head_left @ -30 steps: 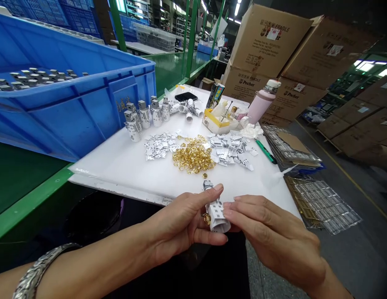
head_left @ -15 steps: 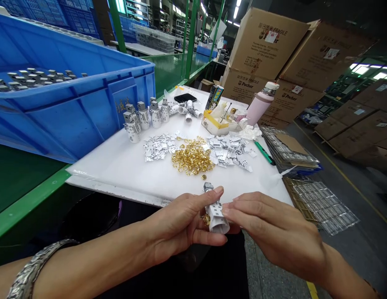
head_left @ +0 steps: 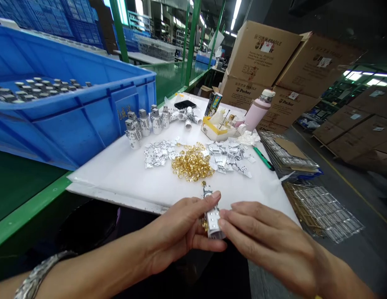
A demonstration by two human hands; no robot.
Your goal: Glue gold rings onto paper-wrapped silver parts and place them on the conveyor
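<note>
My left hand point(head_left: 182, 226) grips a small white cylindrical part point(head_left: 213, 219) between the thumb and the fingers. The part has a silvery grey upper end, small square marks on its side and an open lower end that points toward me. A gold fitting point(head_left: 205, 225) shows on its left side, beside my left fingers. The fingertips of my right hand point(head_left: 268, 241) press together against the part's right side; whether they pinch anything else is hidden. Just beyond the part, a single gold piece point(head_left: 203, 183) lies on the white tabletop point(head_left: 118, 176).
Loose gold rings point(head_left: 193, 165) lie heaped between two piles of small white pieces point(head_left: 157, 153). Several similar cylinders point(head_left: 145, 124) stand near the blue crate point(head_left: 87, 120). Behind are a phone point(head_left: 185, 104), an open box point(head_left: 212, 132) and a pink bottle point(head_left: 258, 111). A green cutter point(head_left: 263, 158) lies rightward.
The view has tilted up slightly, so everything sits lower. The part's open end now shows less. Both hands stay on it, with the right fingertips still against its side.
</note>
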